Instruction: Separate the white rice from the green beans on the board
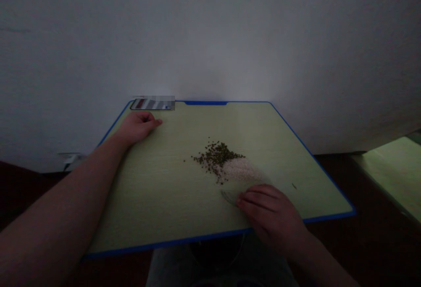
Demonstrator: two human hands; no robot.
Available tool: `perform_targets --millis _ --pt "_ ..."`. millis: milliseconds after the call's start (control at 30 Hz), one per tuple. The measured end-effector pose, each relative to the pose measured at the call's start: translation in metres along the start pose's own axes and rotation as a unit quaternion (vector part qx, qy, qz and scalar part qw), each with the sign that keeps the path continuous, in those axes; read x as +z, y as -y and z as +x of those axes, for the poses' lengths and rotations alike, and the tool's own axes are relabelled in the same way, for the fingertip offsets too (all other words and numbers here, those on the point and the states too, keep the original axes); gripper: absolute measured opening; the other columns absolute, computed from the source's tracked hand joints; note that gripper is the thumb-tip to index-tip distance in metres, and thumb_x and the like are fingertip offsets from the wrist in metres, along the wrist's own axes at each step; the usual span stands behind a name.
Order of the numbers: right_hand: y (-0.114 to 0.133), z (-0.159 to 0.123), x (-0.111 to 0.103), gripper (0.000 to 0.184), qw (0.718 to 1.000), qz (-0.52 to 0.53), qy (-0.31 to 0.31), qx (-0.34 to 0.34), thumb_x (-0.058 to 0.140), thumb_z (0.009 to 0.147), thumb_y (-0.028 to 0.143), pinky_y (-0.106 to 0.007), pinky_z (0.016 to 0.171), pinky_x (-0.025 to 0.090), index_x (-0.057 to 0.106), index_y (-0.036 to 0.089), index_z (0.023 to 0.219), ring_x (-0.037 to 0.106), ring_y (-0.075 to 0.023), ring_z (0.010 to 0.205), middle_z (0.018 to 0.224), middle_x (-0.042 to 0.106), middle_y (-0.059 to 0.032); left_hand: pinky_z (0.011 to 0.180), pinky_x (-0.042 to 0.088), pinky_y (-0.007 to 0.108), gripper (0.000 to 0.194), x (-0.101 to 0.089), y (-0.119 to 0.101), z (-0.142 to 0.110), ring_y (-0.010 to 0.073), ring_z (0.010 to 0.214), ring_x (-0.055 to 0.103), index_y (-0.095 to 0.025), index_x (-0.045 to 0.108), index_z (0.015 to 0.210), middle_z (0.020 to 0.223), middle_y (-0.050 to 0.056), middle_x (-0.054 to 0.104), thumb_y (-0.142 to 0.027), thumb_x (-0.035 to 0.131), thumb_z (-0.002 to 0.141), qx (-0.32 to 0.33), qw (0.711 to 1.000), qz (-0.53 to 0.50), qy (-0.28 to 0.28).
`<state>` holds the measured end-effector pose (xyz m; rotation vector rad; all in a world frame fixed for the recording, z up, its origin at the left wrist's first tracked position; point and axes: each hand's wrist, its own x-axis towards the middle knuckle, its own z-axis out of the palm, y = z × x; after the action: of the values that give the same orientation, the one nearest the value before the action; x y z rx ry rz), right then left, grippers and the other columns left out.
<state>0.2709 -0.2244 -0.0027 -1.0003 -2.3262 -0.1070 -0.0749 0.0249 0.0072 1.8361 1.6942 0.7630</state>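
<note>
My left hand rests at the table's far left, fingers curled in a loose fist and thumb pointing right, with nothing seen in it. Near the front edge, my right hand has its fingers pressed together on a clear, thin piece with a curved edge; most of it is hidden under the fingers, and its kind is unclear. Just beyond lies a pile of small dark green beans. A heap of pale grains, like rice, touches the beans at their right and mixes with them along the border.
A phone lies at the table's back left corner. The pale table has a blue rim and stands against a wall. A small dark sliver lies at right. Below the front edge, a dark round container sits between my legs.
</note>
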Motion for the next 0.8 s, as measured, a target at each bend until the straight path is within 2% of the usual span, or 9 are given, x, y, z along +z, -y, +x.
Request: perform_targets --millis 167,300,567,800 --pt "-0.014 -0.005 -0.001 0.025 0.999 -0.043 -0.007 0.02 0.052 0.092 0.011 -0.038 0.081 0.06 0.071 0.018 0.107 0.071 -0.0209 0.088 0.095 0.078 -0.0074 0.051 0.029 0.028 0.037 0.0 0.004 0.002 0.0116 0.05 0.036 -0.022 0.049 0.056 0.051 -0.004 0.042 -0.052 0.067 0.068 0.002 1.0 0.007 -0.009" --pt "-0.022 -0.006 -0.007 0.022 0.996 -0.078 -0.021 0.041 0.054 0.092 0.012 -0.038 0.076 0.061 0.072 0.018 0.103 0.072 -0.0213 0.084 0.093 0.078 -0.0077 0.051 0.029 0.028 0.037 -0.001 0.004 0.002 0.0116 0.05 0.036 -0.022 0.048 0.056 0.051 -0.004 0.041 -0.051 0.066 0.069 0.004 1.0 0.007 -0.004" --pt "-0.015 0.0 -0.005 0.02 0.997 -0.055 -0.034 0.04 0.053 0.094 0.011 -0.038 0.079 0.061 0.069 0.016 0.105 0.073 -0.0202 0.082 0.093 0.079 -0.0064 0.053 0.031 0.026 0.035 -0.002 0.0 -0.001 0.0096 0.052 0.037 -0.019 0.05 0.06 0.051 -0.005 0.044 -0.048 0.065 0.074 -0.009 1.0 0.018 0.0" --pt "-0.01 0.002 -0.002 0.022 0.998 -0.045 -0.024 0.026 0.052 0.094 0.01 -0.039 0.08 0.061 0.07 0.016 0.106 0.073 -0.0212 0.084 0.094 0.079 -0.0057 0.052 0.029 0.025 0.036 -0.001 0.004 0.002 0.0094 0.054 0.036 -0.018 0.051 0.06 0.051 -0.005 0.042 -0.049 0.065 0.074 0.01 1.0 0.02 0.001"
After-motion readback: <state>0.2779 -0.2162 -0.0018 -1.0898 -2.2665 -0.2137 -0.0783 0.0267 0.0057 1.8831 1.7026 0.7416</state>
